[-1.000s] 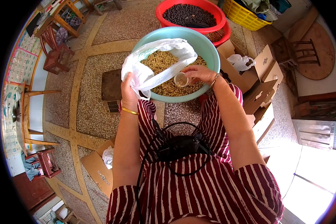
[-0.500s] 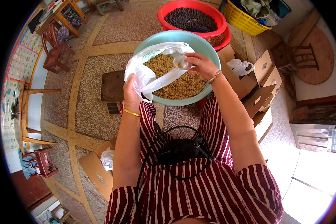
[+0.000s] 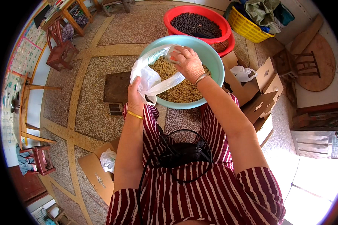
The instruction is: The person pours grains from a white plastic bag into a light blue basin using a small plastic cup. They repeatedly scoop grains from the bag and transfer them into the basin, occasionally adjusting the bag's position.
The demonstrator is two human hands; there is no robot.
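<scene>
My left hand [image 3: 135,94] grips the near left edge of a white plastic bag [image 3: 142,75], whose mouth hangs open over a pale blue basin [image 3: 215,67]. In the basin lie many small yellowish-tan pieces [image 3: 184,93], of a kind I cannot make out. My right hand [image 3: 190,64] is closed around a small clear cup [image 3: 170,51] at the far rim of the bag's mouth. The cup is tipped toward the bag, and my fingers cover part of it. Whether anything is left in the cup is hidden.
Beyond the basin stand a red basin [image 3: 227,28] of dark round pieces and another red basin [image 3: 232,44] beneath it. A yellow basket [image 3: 248,28] holds cloths. Open cardboard boxes [image 3: 261,97] stand on the right, a low dark stool [image 3: 115,88] on the left.
My right hand has moved left with the clear cup, from above the pieces to the bag's mouth, and turned it over. My left hand still holds the bag.
</scene>
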